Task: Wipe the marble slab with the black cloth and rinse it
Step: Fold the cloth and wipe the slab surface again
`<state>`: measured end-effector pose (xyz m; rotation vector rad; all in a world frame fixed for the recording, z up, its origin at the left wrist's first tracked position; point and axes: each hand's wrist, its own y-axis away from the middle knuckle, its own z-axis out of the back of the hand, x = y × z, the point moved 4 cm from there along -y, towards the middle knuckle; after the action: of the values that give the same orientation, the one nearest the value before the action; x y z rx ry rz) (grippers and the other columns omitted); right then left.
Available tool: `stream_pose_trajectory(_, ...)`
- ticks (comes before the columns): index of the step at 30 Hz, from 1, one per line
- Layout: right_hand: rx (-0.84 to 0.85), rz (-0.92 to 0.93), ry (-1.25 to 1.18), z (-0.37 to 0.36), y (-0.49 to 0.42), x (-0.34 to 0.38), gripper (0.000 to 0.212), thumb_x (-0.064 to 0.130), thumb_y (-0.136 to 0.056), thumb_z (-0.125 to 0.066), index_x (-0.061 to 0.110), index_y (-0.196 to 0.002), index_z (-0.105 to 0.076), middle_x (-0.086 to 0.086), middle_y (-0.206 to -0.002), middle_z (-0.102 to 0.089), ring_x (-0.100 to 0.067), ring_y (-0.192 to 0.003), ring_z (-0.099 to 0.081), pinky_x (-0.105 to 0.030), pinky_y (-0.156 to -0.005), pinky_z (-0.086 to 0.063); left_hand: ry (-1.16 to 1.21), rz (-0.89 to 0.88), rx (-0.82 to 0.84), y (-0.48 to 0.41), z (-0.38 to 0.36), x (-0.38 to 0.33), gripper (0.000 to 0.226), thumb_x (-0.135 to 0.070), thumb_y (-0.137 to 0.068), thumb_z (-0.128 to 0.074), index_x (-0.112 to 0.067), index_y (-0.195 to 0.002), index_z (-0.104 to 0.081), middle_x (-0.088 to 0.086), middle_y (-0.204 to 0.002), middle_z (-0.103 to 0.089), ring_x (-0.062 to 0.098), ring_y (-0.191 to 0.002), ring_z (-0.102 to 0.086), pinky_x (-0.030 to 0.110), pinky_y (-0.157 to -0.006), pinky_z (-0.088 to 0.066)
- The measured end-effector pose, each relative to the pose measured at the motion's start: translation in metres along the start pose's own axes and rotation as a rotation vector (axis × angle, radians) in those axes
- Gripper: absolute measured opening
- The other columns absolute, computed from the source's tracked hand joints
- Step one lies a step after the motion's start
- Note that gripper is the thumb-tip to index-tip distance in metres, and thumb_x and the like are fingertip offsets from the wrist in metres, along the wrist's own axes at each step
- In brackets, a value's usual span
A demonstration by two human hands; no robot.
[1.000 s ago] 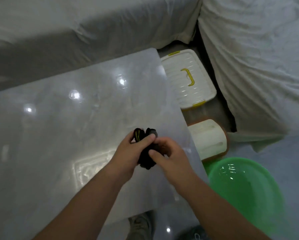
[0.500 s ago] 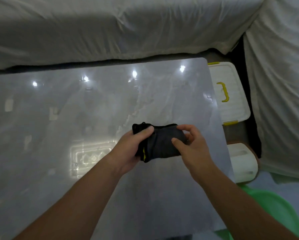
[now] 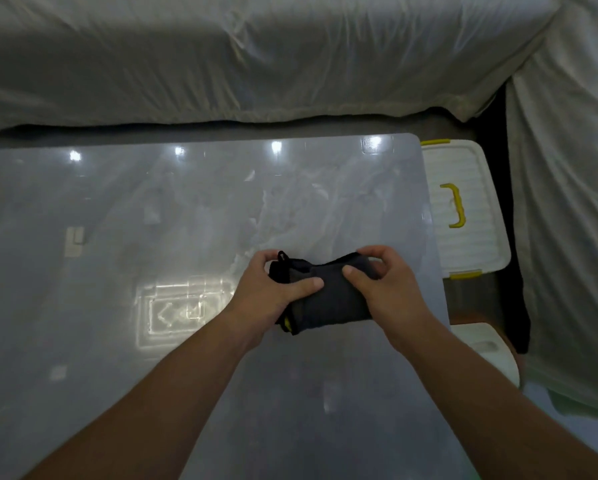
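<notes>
Here, left hand (image 3: 273, 289) and right hand (image 3: 387, 289) pinch black cloth (image 3: 328, 296) between them.

no text, label, brand, number or sign could be read anywhere in the head view.

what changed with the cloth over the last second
The cloth went from a tight wad to a wider, flatter fold as the left hand and right hand drew apart sideways. Both still grip it over the slab; nothing was let go. The white box stays beside the slab.
</notes>
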<state>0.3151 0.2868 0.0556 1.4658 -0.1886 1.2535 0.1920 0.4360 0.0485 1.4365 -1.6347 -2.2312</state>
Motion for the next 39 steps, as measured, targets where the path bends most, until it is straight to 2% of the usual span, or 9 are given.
stream_pose_trajectory(4,0.026,0.206,0.211,0.022,-0.047,0.033,0.03,0.014,-0.084,-0.079,0.023,-0.108,-0.064,0.005,-0.093,-0.07,-0.01,-0.087,-0.068,-0.015,-0.07,-0.056,-0.019,0.008,-0.007,-0.02,-0.017,-0.01,0.024,-0.017,-0.083,-0.08,-0.011,-0.09,-0.059,0.018,-0.098,-0.069,0.025,-0.079,-0.071,0.043,-0.067,-0.063)
stream_pose_trajectory(7,-0.055,0.364,0.667,0.026,-0.083,0.057,0.042,0.034,-0.089,-0.073,0.026,-0.128,-0.06,-0.002,-0.125,-0.064,-0.023,-0.118,-0.057,-0.037,-0.102,-0.048,-0.349,0.001,-0.006,-0.03,-0.03,-0.021,0.028,-0.041,-0.092,-0.066,-0.013,-0.094,-0.06,0.008,-0.095,-0.068,0.028,-0.078,-0.07,0.041,-0.061,-0.062)
stream_pose_trajectory(9,-0.185,0.443,0.859,0.019,-0.083,0.059,0.045,0.041,-0.096,-0.059,0.021,-0.137,-0.056,-0.008,-0.139,-0.055,-0.03,-0.128,-0.046,-0.045,-0.107,-0.039,-0.714,-0.147,-0.138,-0.038,-0.022,-0.028,0.031,-0.05,-0.093,-0.055,-0.021,-0.098,-0.061,0.003,-0.095,-0.066,0.024,-0.084,-0.067,0.037,-0.068,-0.055)
stream_pose_trajectory(14,-0.187,0.411,1.025,-0.05,-0.046,-0.004,0.071,0.054,-0.095,-0.032,0.011,-0.15,-0.044,-0.028,-0.157,-0.032,-0.044,-0.147,-0.026,-0.057,-0.122,-0.018,-1.064,-0.586,-0.412,-0.059,0.009,-0.032,0.038,-0.035,-0.092,-0.042,-0.016,-0.117,-0.064,0.016,-0.129,-0.055,0.039,-0.122,-0.051,0.05,-0.103,-0.043)
stream_pose_trajectory(18,-0.211,0.492,1.155,-0.068,-0.069,-0.014,0.081,0.055,-0.096,-0.035,0.003,-0.158,-0.021,-0.029,-0.163,-0.017,-0.043,-0.153,-0.01,-0.058,-0.124,-0.007,-1.261,-0.44,-0.365,-0.081,0.026,-0.023,0.047,-0.034,-0.1,-0.04,-0.028,-0.147,-0.041,0.011,-0.164,-0.02,0.039,-0.152,-0.01,0.061,-0.119,-0.013)
stream_pose_trajectory(25,-0.315,0.471,1.193,-0.014,-0.181,0.056,0.081,0.041,-0.093,-0.034,0.004,-0.159,-0.005,-0.014,-0.168,-0.011,-0.032,-0.156,-0.002,-0.055,-0.125,-0.004,-1.289,-0.441,-0.324,-0.085,0.037,-0.018,0.064,-0.049,-0.096,-0.014,-0.032,-0.156,-0.028,0.006,-0.168,-0.01,0.037,-0.154,-0.002,0.06,-0.121,-0.007)
stream_pose_trajectory(31,0.183,0.848,1.398,-0.07,-0.115,0.023,0.08,0.038,-0.088,-0.021,0.006,-0.159,0.0,-0.009,-0.169,-0.008,-0.024,-0.156,0.002,-0.049,-0.127,-0.001,-1.346,-0.467,-0.327,-0.084,0.039,-0.009,0.071,-0.051,-0.095,-0.009,-0.02,-0.16,-0.012,0.005,-0.169,-0.005,0.035,-0.154,0.001,0.06,-0.12,-0.01)
stream_pose_trajectory(36,-0.178,0.54,1.269,0.019,-0.178,0.055,0.083,0.028,-0.083,-0.034,0.005,-0.159,-0.01,-0.013,-0.168,-0.014,-0.029,-0.156,-0.006,-0.049,-0.126,-0.003,-1.358,-0.462,-0.324,-0.086,0.04,-0.008,0.07,-0.05,-0.097,-0.017,-0.019,-0.16,-0.01,0.004,-0.169,0.0,0.033,-0.154,0.006,0.059,-0.122,-0.003)
stream_pose_trajectory(39,-0.333,0.416,1.21,0.002,-0.198,0.075,0.077,0.032,-0.089,-0.03,0.007,-0.16,-0.012,-0.011,-0.169,-0.011,-0.031,-0.156,-0.003,-0.052,-0.125,-0.002,-1.302,-0.478,-0.308,-0.085,0.039,-0.011,0.07,-0.049,-0.097,-0.018,-0.02,-0.16,-0.01,0.004,-0.169,-0.001,0.031,-0.155,0.006,0.056,-0.123,-0.001)
